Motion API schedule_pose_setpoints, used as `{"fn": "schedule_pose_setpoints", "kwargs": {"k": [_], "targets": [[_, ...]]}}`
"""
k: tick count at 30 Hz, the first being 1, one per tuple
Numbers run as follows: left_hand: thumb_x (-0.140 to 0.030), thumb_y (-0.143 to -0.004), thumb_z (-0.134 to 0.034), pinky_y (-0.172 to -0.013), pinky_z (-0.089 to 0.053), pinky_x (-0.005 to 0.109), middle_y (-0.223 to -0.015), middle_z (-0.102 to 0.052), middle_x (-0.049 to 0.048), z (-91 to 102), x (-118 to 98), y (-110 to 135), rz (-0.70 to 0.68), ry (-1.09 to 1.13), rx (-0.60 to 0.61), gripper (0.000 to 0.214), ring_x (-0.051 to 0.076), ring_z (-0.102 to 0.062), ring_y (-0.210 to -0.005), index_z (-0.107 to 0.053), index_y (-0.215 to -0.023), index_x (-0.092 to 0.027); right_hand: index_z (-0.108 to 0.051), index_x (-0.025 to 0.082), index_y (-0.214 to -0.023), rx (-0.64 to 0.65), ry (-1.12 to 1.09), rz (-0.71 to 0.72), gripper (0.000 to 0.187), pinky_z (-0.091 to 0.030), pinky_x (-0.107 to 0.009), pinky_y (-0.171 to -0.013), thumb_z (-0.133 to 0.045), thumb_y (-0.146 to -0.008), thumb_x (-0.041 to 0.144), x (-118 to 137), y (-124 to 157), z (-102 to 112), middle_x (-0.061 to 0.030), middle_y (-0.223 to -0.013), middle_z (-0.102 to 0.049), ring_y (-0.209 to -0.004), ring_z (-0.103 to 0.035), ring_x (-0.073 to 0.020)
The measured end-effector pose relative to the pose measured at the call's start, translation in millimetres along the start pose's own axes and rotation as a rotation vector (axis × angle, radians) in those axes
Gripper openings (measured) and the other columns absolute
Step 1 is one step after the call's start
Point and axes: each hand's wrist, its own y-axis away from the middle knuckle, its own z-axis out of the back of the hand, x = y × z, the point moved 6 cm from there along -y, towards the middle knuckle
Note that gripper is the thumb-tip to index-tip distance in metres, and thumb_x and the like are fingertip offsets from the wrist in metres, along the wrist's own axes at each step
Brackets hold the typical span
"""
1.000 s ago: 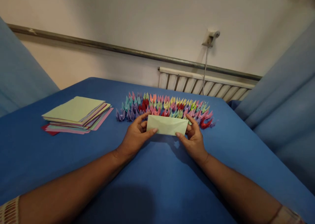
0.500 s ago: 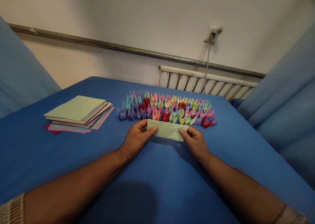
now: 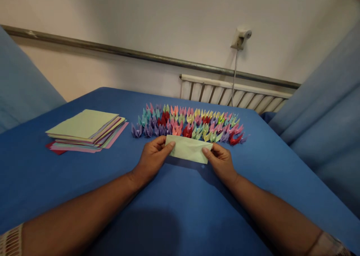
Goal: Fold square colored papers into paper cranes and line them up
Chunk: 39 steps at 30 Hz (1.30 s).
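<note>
A pale green sheet of paper, folded into a long rectangle with faint creases, is held up between my two hands above the blue cloth. My left hand pinches its left end, thumb on the near face and fingers behind. At the right end my right hand grips it the same way. Just beyond the paper stand rows of small folded paper cranes in purple, red, pink, yellow, green and teal. The fingers behind the paper are partly hidden.
To the left lies a stack of coloured paper sheets, pale green on top. The blue-covered table reaches back toward a white radiator. A metal rail and a socket with a cord are on the wall. Blue curtains hang at both sides.
The folded paper has tilted so that more of its near face shows, both hands still gripping its ends. The whole view has shifted slightly.
</note>
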Motion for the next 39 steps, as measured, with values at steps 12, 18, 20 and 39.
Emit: {"fn": "schedule_pose_setpoints", "kwargs": {"k": [12,18,20,39], "targets": [[-0.04,-0.075,-0.07,-0.056,-0.045,0.023,-0.071,-0.067,0.0015,1.9,-4,-3,-0.042,-0.131,-0.036,0.027,0.014,-0.059,-0.062,-0.069,-0.083,-0.014,-0.066,0.018,-0.076,-0.038,0.077,0.032,0.026,-0.041,-0.024,-0.056,-0.066,-0.08,0.043,-2,-2,2,0.0011,-0.066,-0.058,-0.057,-0.048,-0.0117],[-0.041,-0.073,-0.071,-0.059,-0.048,0.024,-0.074,-0.069,0.0024,1.8,-5,-4,-0.042,-0.124,-0.056,0.029,0.015,-0.061,-0.064,-0.07,-0.085,-0.015,-0.06,0.018,-0.068,-0.05,0.128,0.088,0.029,-0.037,-0.023,-0.054,-0.066,-0.08,0.044,3,-2,3,0.0035,-0.062,-0.048,-0.056,-0.042,-0.0101],[-0.041,-0.073,-0.072,-0.061,-0.048,0.024,-0.075,-0.07,0.0029,2.2,-4,-4,-0.03,-0.115,-0.063,0.03,0.016,-0.062,-0.065,-0.069,-0.085,-0.014,-0.058,0.018,-0.066,-0.044,0.125,0.081,0.031,-0.036,-0.023,-0.054,-0.066,-0.08,0.044,4,-2,3,0.0036,-0.061,-0.048,-0.055,-0.041,-0.01],[-0.032,-0.082,-0.053,-0.055,-0.032,0.028,-0.065,-0.06,0.0015,4.6,14,-26,-0.193,-1.123,0.144,0.015,0.019,-0.056,-0.061,-0.061,-0.086,-0.02,-0.045,0.013,-0.137,0.348,0.974,0.363,0.047,-0.032,-0.043,-0.109,-0.041,-0.094,0.031,19,5,-32,-0.0157,-0.141,-0.048,-0.133,-0.04,-0.0255]]}}
